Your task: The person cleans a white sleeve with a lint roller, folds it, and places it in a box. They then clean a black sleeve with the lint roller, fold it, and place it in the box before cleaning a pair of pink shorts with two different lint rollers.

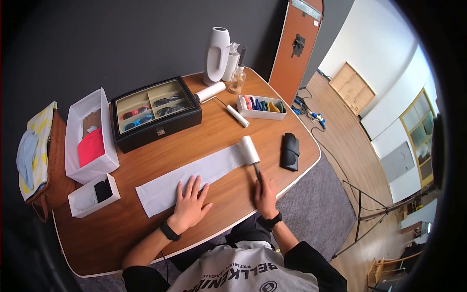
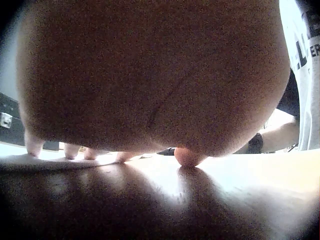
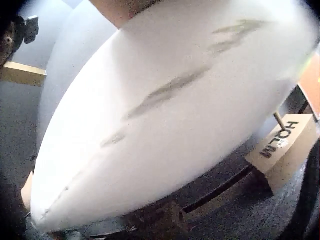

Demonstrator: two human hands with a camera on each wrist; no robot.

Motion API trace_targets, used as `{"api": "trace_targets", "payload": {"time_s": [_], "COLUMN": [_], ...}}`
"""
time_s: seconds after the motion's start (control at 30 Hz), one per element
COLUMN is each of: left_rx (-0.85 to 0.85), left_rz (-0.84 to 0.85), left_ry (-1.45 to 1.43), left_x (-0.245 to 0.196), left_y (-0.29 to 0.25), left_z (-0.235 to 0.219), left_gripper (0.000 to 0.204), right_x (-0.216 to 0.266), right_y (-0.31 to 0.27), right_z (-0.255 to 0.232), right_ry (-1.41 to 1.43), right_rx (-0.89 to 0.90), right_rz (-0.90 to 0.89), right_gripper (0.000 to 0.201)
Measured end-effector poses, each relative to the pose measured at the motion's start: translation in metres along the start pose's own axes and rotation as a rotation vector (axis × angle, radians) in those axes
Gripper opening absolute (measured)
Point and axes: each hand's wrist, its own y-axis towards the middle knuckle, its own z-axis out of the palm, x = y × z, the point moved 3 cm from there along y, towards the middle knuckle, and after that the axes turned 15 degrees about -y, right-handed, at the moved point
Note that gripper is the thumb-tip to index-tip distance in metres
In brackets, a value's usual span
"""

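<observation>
A light grey strip of cloth (image 1: 194, 170) lies flat across the table's front half. My left hand (image 1: 189, 207) rests spread on its near edge, fingertips on the cloth and thumb over the wood. In the left wrist view, the palm (image 2: 150, 75) arches above the tabletop with the fingertips down. My right hand (image 1: 265, 198) grips the dark handle of a white lint roller (image 1: 250, 150), whose roll lies at the cloth's right end. A large pale surface (image 3: 200, 110) fills the right wrist view; the roller cannot be made out there.
A black glasses case (image 1: 289, 152) lies to the right. Farther back are another roller (image 1: 237, 117), a tray of colourful items (image 1: 262, 115), a sunglasses box (image 1: 160, 129) and a white vase (image 1: 216, 56). White boxes (image 1: 109, 160) and a basket (image 1: 58, 155) stand left.
</observation>
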Motion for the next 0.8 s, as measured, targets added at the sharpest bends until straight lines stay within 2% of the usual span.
{"api": "trace_targets", "payload": {"time_s": [0.17, 0.33, 0.43, 0.73, 0.8], "left_rx": [0.016, 0.033, 0.028, 0.012, 0.013], "left_rz": [0.001, -0.008, -0.006, 0.002, 0.003], "left_ry": [0.002, 0.008, 0.002, -0.004, -0.007], "left_x": [0.0, 0.001, 0.001, 0.0, 0.0], "left_y": [0.0, 0.001, 0.001, 0.0, 0.0], "left_z": [0.001, 0.002, 0.001, 0.001, 0.0], "left_gripper": [0.069, 0.069, 0.069, 0.069, 0.069], "right_x": [0.059, 0.092, 0.084, -0.011, -0.015], "right_y": [-0.022, -0.027, -0.024, 0.007, 0.009], "right_z": [-0.004, -0.007, -0.006, 0.005, 0.002], "right_ry": [0.149, 0.099, 0.119, -0.023, -0.043], "right_rx": [0.089, 0.134, 0.139, 0.034, 0.047], "right_rz": [-0.157, -0.256, -0.228, -0.029, 0.01], "right_gripper": [0.051, 0.049, 0.048, 0.047, 0.047]}}
